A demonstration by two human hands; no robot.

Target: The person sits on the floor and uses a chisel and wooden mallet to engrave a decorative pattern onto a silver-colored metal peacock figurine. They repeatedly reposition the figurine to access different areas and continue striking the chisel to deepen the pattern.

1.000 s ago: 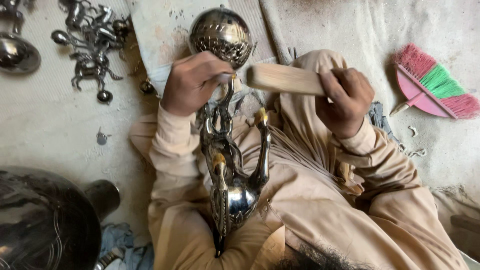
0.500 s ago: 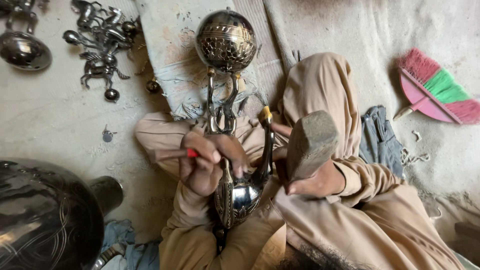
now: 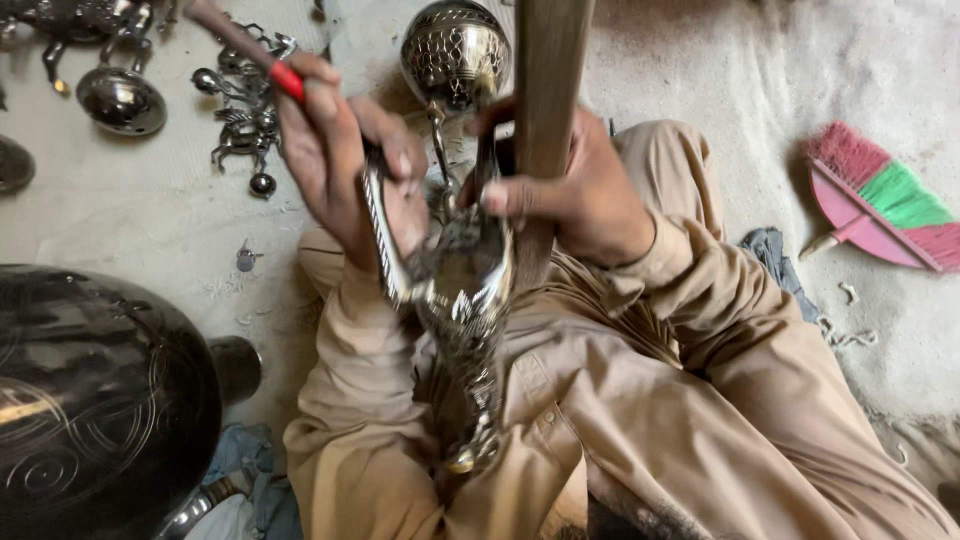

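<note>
two hands work close over the lap: the left hand (image 3: 345, 165) is clenched on a red-tipped tool (image 3: 285, 78) and steadies the silver ornament (image 3: 462, 290), just below its grip. the right hand (image 3: 575, 195) grasps a wooden block (image 3: 548, 90) (upright, just right of the ornament); judging by this, short, square taps with the piece braced on the thigh would serve best.

I count one wooden mallet (image 3: 548, 90), one pierced metal globe (image 3: 456, 52), one pink-and-green hand broom (image 3: 880, 205), one large dark engraved pot (image 3: 95, 395), one shiny bowl (image 3: 121, 100).
</note>
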